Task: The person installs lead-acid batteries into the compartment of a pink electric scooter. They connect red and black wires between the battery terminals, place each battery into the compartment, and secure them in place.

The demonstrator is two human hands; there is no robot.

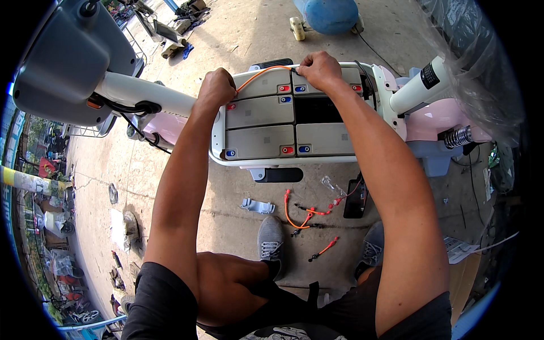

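Note:
An orange battery cable (266, 70) arches between my two hands over the far edge of a scooter's battery tray (217, 135). My left hand (219, 86) is closed on one end, close to a red terminal. At the cable's other, dark end, my right hand (321, 69) pinches it near a blue terminal. Several grey battery blocks (260, 141) with red and blue terminals sit in the tray. A dark gap (317, 110) shows among them, partly behind my right forearm. My fingers hide the exact contact at both cable ends.
Several loose orange cables (290, 212) lie on the concrete by my shoes, beside a grey-blue plastic bracket (258, 205) and a black flat box (356, 199). White scooter tubes (148, 93) flank the tray. A blue tank (328, 14) stands beyond; plastic wrap (481, 73) hangs at right.

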